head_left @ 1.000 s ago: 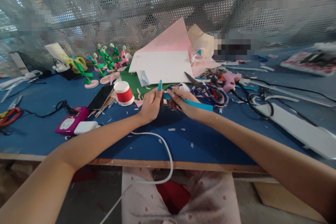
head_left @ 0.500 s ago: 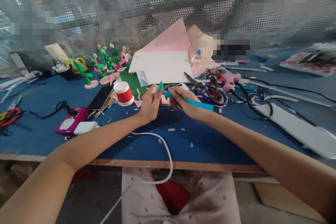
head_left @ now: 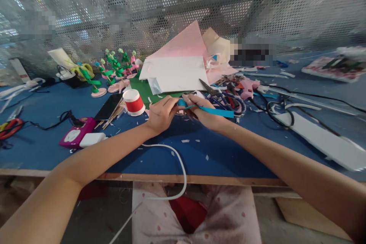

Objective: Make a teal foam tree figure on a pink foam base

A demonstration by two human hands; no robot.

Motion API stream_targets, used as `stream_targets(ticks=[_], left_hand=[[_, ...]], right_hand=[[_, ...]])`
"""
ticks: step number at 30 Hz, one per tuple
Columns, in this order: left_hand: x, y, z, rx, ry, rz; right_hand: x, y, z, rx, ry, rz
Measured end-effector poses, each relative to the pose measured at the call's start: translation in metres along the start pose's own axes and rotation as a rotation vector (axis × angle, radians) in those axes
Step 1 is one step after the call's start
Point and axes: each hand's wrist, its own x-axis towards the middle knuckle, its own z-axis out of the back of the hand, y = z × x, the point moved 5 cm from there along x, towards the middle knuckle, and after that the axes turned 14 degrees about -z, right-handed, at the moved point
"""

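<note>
Both my hands meet over the middle of the blue table [head_left: 42, 122]. My left hand [head_left: 160, 113] is curled, its fingertips pinching the near end of a teal paper strip [head_left: 217, 112]. My right hand [head_left: 203, 113] is closed round the same strip, which sticks out to the right past my wrist. A red and white cup [head_left: 134, 103] stands just left of my left hand, beside a bundle of thin wooden sticks [head_left: 113, 116].
White and pink sheets [head_left: 177, 70] lie behind my hands, with scissors [head_left: 210, 88] and a pink glue gun [head_left: 249, 87] to the right. Small green and pink paper figures [head_left: 111, 72] stand at the back left. A pink device [head_left: 74, 134] and a white cable [head_left: 177, 164] lie near the front edge.
My left forefinger, raised before, has folded down onto the end of the teal strip. Both hands have drawn slightly closer together.
</note>
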Motion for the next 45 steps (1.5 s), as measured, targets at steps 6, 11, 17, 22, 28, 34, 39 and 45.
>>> stream_targets(ticks=[6,11,17,22,28,34,39,45], left_hand=[[-0.001,0.000,0.001,-0.001,-0.010,-0.010],[-0.001,0.001,-0.002,-0.018,0.031,0.014],[-0.002,0.003,-0.014,-0.142,0.126,0.039],[-0.004,0.001,-0.027,-0.306,0.178,-0.033],[-0.003,-0.002,-0.027,-0.402,0.141,-0.118],[0.000,-0.003,-0.020,-0.364,0.052,-0.130],[0.000,0.002,-0.018,-0.373,-0.005,-0.054],[0.002,0.008,-0.011,-0.458,-0.126,0.042]], right_hand=[[0.000,0.002,0.002,0.022,0.012,-0.032],[0.000,0.001,0.002,0.049,0.008,-0.047],[0.000,-0.001,0.004,0.030,-0.019,-0.010],[0.000,0.000,0.008,-0.032,-0.077,0.041],[-0.004,0.007,0.011,-0.066,-0.126,0.125],[-0.004,0.004,0.018,-0.246,-0.233,0.071],[-0.003,0.006,0.012,-0.136,-0.121,0.030],[-0.001,0.003,0.003,0.076,-0.014,-0.065]])
